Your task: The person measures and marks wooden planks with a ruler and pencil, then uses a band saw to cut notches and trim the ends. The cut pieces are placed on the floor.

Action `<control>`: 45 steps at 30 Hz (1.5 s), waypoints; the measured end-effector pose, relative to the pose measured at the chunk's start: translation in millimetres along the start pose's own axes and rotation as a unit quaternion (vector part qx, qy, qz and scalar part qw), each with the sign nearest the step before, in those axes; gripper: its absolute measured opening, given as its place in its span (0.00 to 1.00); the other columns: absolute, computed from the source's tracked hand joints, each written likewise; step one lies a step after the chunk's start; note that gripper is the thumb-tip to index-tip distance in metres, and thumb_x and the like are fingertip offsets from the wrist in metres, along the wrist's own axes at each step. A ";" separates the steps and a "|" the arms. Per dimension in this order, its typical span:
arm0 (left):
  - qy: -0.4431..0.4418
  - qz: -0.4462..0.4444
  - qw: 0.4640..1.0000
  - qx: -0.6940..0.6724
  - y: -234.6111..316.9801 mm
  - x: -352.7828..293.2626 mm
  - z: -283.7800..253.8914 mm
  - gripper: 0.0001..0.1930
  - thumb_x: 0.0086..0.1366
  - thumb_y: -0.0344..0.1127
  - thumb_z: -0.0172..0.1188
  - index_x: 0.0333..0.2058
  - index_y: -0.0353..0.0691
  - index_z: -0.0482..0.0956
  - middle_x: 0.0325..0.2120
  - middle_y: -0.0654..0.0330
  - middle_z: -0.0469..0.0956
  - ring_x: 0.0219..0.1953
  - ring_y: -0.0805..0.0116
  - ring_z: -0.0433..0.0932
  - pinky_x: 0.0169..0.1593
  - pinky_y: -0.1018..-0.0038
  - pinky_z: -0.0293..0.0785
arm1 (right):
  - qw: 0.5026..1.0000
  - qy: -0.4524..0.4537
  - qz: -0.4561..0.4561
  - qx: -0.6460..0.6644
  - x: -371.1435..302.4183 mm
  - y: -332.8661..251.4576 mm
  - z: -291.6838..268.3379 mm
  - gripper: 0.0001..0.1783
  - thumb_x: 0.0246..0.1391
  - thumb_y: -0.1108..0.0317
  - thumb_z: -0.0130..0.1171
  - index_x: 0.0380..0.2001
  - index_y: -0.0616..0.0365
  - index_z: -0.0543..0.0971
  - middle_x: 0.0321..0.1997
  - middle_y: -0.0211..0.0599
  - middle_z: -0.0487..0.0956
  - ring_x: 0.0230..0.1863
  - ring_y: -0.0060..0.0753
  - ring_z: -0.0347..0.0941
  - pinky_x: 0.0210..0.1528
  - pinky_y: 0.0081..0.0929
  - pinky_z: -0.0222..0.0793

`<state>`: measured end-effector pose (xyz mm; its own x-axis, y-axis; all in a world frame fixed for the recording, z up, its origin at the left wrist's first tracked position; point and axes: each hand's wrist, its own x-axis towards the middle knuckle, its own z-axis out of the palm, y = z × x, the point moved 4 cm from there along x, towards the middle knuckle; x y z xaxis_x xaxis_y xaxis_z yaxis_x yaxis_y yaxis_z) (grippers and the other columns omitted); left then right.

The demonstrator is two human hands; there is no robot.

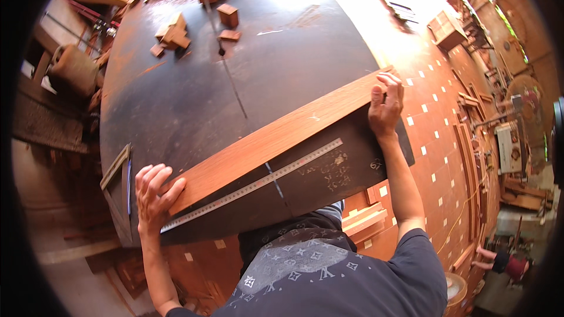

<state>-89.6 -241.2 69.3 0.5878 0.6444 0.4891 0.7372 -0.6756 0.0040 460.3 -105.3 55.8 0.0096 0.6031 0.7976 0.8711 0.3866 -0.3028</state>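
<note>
A long reddish wooden board (276, 132) lies slantwise over the dark tabletop (176, 100), its right end farther from me. My left hand (155, 194) grips the near left end, thumb on the upper face and fingers round the edge. At the far right end my right hand (386, 103) is closed round the board, its fingers curled over the end. Between the board and my body lies a steel ruler (258, 183), roughly along the board's direction. Chalk-like marks (329, 170) show on the tabletop right of the ruler.
Several small wood blocks (228, 16) are scattered at the table's far side. A wooden triangle frame (116, 167) and a blue pen-like stick (129, 188) lie at the left edge. Planks (364, 223) are stacked below the near edge. A person (510, 264) is far right.
</note>
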 end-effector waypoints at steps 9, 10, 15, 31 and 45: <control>0.001 0.006 1.000 0.025 4.4 -2.1 0.8 0.20 0.64 0.30 0.70 0.54 0.52 0.81 0.54 0.61 0.79 0.58 0.55 0.80 0.67 0.45 0.73 | 0.983 0.110 0.142 0.046 -1.5 37.9 -11.2 0.23 0.80 0.55 0.53 0.38 0.67 0.74 0.49 0.54 0.83 0.49 0.50 0.78 0.54 0.43 0.73; 0.003 0.011 0.999 0.037 5.8 0.8 1.4 0.20 0.64 0.30 0.71 0.54 0.52 0.81 0.54 0.61 0.79 0.57 0.56 0.81 0.67 0.45 0.73 | 0.980 0.108 0.159 0.049 -4.3 43.9 -12.4 0.23 0.80 0.55 0.53 0.38 0.67 0.74 0.49 0.54 0.83 0.49 0.50 0.78 0.54 0.43 0.73; -0.003 0.005 0.997 0.080 10.5 4.5 -5.9 0.18 0.64 0.30 0.71 0.52 0.48 0.84 0.51 0.60 0.83 0.50 0.57 0.84 0.66 0.46 0.72 | 0.970 0.108 0.202 0.081 -11.3 61.4 -6.5 0.21 0.80 0.56 0.53 0.39 0.67 0.75 0.48 0.51 0.83 0.48 0.46 0.78 0.54 0.40 0.74; 0.077 0.005 0.991 0.111 6.5 0.8 -3.3 0.18 0.71 0.40 0.70 0.58 0.57 0.83 0.40 0.76 0.84 0.43 0.77 0.83 0.65 0.60 0.76 | 0.991 0.064 -0.009 0.119 -42.1 174.6 7.7 0.23 0.80 0.59 0.51 0.61 0.70 0.79 0.61 0.51 0.82 0.61 0.48 0.79 0.67 0.40 0.73; 0.055 -0.034 0.998 -0.022 5.5 -4.4 17.5 0.28 0.56 0.45 0.79 0.57 0.66 0.84 0.49 0.75 0.85 0.58 0.70 0.81 0.65 0.55 0.69 | 0.987 -0.073 -0.101 0.099 -0.4 -9.6 45.4 0.20 0.80 0.60 0.54 0.58 0.66 0.83 0.65 0.53 0.82 0.66 0.54 0.78 0.70 0.49 0.74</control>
<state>-82.3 -241.5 51.9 0.4954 0.6470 0.5796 0.7570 -0.6489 0.0773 429.6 -77.6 34.7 -0.2369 0.5882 0.7733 0.7346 0.6294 -0.2537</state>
